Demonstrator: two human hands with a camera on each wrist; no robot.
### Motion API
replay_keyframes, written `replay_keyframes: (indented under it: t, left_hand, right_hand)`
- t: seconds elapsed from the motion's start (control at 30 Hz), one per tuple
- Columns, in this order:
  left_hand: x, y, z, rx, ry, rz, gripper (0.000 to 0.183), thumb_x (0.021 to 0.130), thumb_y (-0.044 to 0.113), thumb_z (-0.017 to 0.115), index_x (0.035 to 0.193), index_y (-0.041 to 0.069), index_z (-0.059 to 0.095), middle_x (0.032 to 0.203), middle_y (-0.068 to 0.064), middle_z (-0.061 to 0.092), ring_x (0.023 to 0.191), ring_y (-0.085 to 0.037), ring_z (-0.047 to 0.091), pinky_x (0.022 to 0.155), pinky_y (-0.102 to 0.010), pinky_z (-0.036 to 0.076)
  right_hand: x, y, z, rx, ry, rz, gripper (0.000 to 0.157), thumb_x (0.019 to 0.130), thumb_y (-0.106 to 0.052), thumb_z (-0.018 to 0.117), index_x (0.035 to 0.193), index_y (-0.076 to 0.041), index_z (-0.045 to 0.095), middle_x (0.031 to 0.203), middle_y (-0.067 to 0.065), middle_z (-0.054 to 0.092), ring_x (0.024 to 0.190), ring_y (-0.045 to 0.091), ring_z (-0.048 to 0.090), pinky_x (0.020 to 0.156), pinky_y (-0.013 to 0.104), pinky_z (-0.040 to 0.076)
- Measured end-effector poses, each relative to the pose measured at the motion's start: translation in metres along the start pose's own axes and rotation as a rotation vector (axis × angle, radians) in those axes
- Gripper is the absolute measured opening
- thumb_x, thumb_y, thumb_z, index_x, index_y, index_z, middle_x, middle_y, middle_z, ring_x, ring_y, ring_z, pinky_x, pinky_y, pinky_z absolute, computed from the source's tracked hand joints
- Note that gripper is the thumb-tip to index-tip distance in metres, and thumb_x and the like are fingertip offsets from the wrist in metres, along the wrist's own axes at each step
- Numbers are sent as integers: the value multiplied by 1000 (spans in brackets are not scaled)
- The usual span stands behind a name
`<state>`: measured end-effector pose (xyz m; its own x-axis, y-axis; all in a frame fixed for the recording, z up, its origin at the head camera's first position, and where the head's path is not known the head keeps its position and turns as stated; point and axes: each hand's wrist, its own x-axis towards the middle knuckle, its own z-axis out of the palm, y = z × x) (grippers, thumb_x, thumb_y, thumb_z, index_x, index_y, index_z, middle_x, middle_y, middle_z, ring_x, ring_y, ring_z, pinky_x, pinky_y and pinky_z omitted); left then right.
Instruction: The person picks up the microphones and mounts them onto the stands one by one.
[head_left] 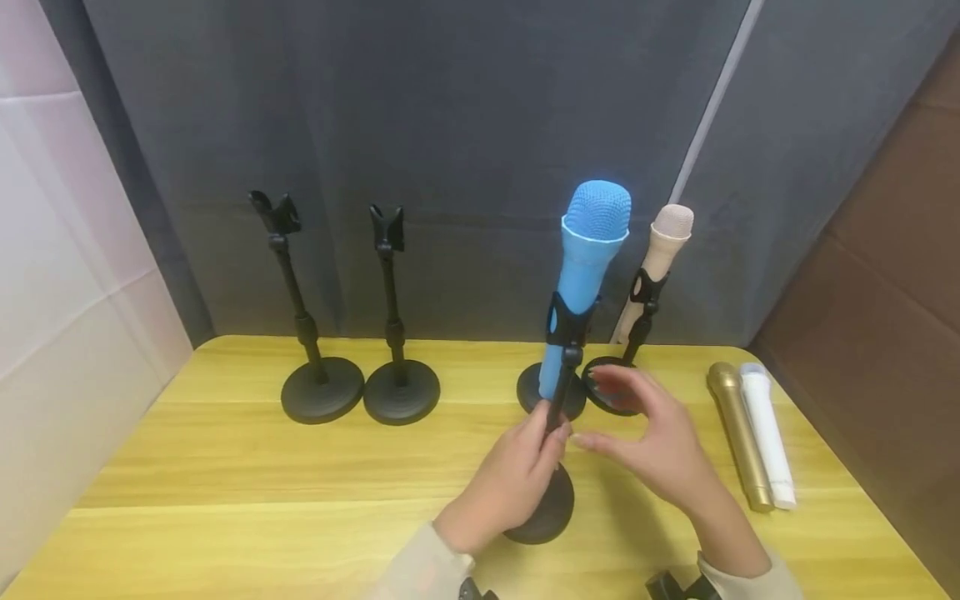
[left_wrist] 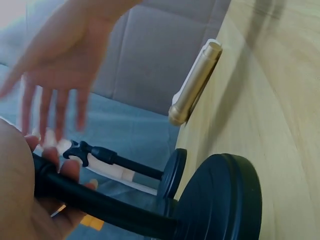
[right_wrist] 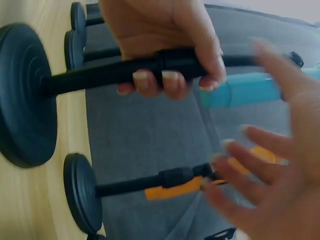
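My left hand (head_left: 506, 475) grips the pole of a black microphone stand (head_left: 546, 510), fingers wrapped round it. A light blue microphone (head_left: 581, 271) sits tilted in that stand's clip, head up. My right hand (head_left: 663, 446) is just right of the pole, apart from it, with fingers spread and holding nothing. Seen from the right wrist, the left hand's fingers (right_wrist: 170, 82) curl about the pole, below the microphone's lower end. Whether the stand's base touches the table cannot be told.
Behind stands a beige microphone (head_left: 663, 242) in another stand. An orange microphone (right_wrist: 175, 190) is on a stand mostly hidden in the head view. Two stands (head_left: 318, 392) with bare clips are at back left. Gold (head_left: 738, 437) and white (head_left: 768, 437) microphones lie at right.
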<state>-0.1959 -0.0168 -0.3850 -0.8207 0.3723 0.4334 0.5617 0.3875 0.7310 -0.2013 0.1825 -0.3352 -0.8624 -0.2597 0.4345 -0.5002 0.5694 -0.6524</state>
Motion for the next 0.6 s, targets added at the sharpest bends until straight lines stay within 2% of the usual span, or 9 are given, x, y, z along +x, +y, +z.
replay_keyframes:
  t: [0.13, 0.2, 0.27, 0.4, 0.53, 0.6]
  left_hand:
    - [0, 0, -5, 18, -34, -33, 20, 111, 32, 37, 110, 18, 51, 83, 6, 57, 75, -6, 60, 71, -21, 53]
    - [0, 1, -9, 31, -57, -56, 20, 110, 33, 39, 109, 18, 52, 83, 6, 60, 77, -6, 61, 73, -22, 54]
    - [1, 2, -12, 51, -75, -79, 21, 110, 35, 40, 108, 19, 53, 85, 5, 61, 78, -6, 60, 74, -23, 53]
    - [2, 6, -18, 69, -91, -118, 26, 108, 41, 43, 112, 21, 58, 92, 3, 66, 84, -10, 62, 75, -26, 53]
    - [6, 7, -25, 11, -110, -124, 28, 106, 42, 49, 120, 21, 63, 112, 2, 72, 101, -13, 69, 87, -32, 57]
    - [8, 7, -28, -34, -130, -113, 27, 105, 38, 54, 121, 20, 65, 118, 2, 72, 106, -13, 70, 93, -34, 57]
  right_hand:
    - [-7, 10, 11, -99, -271, 75, 90, 72, -52, 88, 146, -18, 51, 144, 2, 57, 130, 28, 58, 103, 50, 52]
    - [-10, 14, 21, -104, -395, 94, 97, 71, -57, 86, 150, -16, 47, 150, 6, 53, 135, 33, 54, 107, 54, 49]
    - [-12, 18, 32, -80, -478, 100, 104, 72, -57, 86, 155, -17, 39, 156, 8, 47, 141, 32, 49, 112, 54, 45]
    - [-13, 25, 50, -24, -535, 72, 111, 73, -51, 87, 161, -23, 25, 164, 3, 35, 148, 25, 42, 117, 53, 40]
    - [-16, 30, 61, -23, -561, 50, 109, 74, -51, 87, 161, -25, 26, 165, -1, 34, 147, 21, 43, 117, 51, 41]
    - [-18, 31, 64, -36, -578, 50, 109, 73, -51, 87, 160, -22, 28, 164, 1, 36, 146, 21, 44, 116, 50, 41]
